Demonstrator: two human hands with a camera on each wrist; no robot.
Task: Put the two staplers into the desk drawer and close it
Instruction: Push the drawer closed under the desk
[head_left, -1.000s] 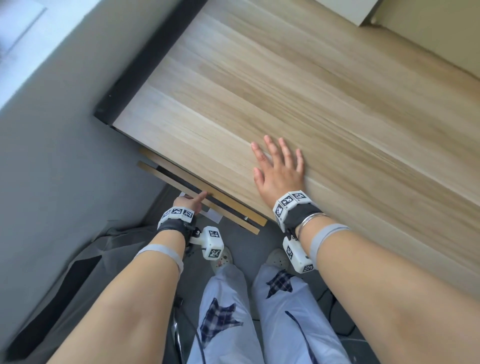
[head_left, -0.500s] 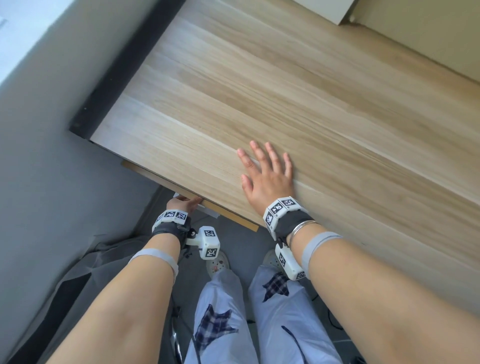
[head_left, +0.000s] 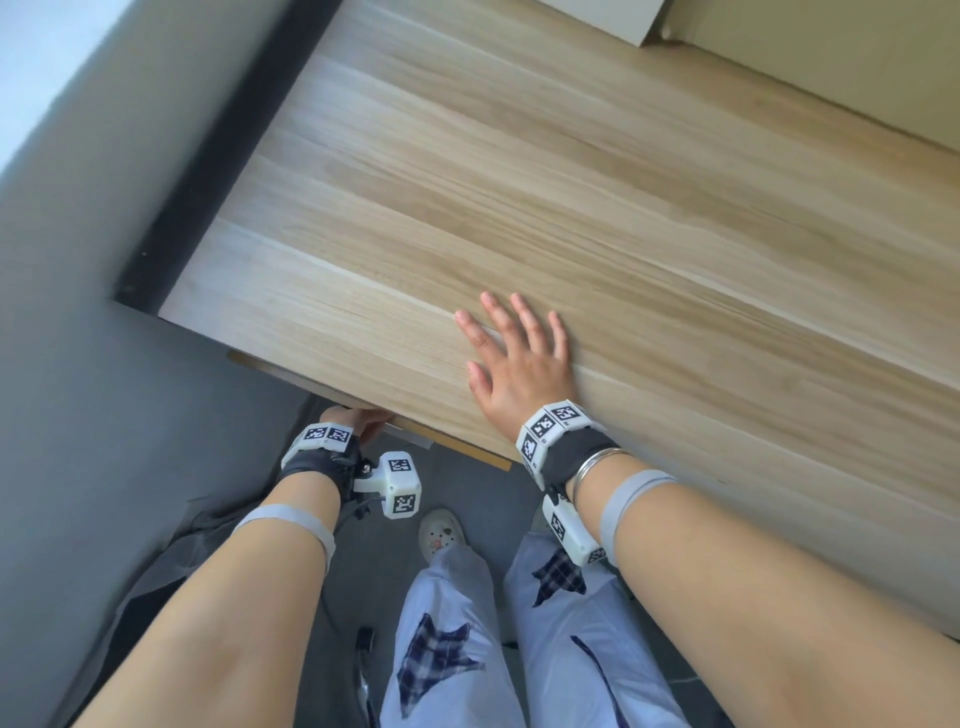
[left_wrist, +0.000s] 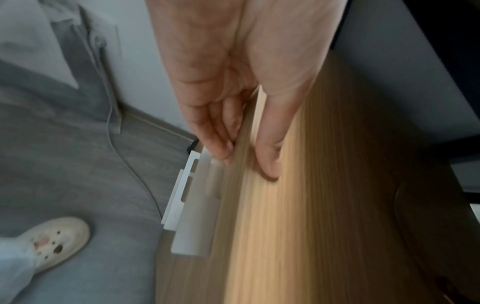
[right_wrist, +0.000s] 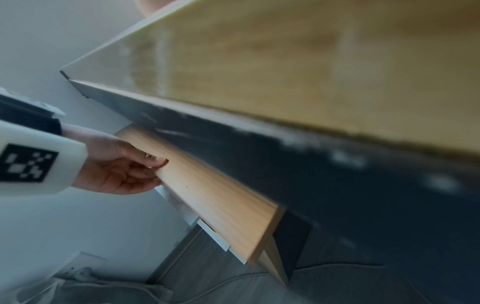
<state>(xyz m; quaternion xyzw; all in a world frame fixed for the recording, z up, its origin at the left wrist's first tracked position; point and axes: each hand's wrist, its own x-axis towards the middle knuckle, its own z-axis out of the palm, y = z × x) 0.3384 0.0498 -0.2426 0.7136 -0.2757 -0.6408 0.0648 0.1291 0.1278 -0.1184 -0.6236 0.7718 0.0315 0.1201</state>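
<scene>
The drawer (head_left: 452, 447) was seen almost fully under the desk (head_left: 571, 208), with only a narrow strip of its wooden front showing past the near edge in the head view. The left hand (head_left: 358, 421) was placed at that front — in the left wrist view the thumb was laid on the wooden face while the fingers (left_wrist: 218, 131) were tucked behind its lower edge, beside a white fitting (left_wrist: 192, 216) fixed under the drawer. The front was thus pinched between thumb and fingers (the right wrist view shows the same grip from the side (right_wrist: 124, 164)). The right hand (head_left: 519, 358) was laid flat on the desk top near the front edge, its fingers straight and slightly spread, nothing held. The staplers could not be seen in any view; whether they lay inside the drawer could not be told. Below the desk, light trousers (head_left: 452, 649) with checked star patches and a white shoe (head_left: 441, 535) were seen on the grey floor.
</scene>
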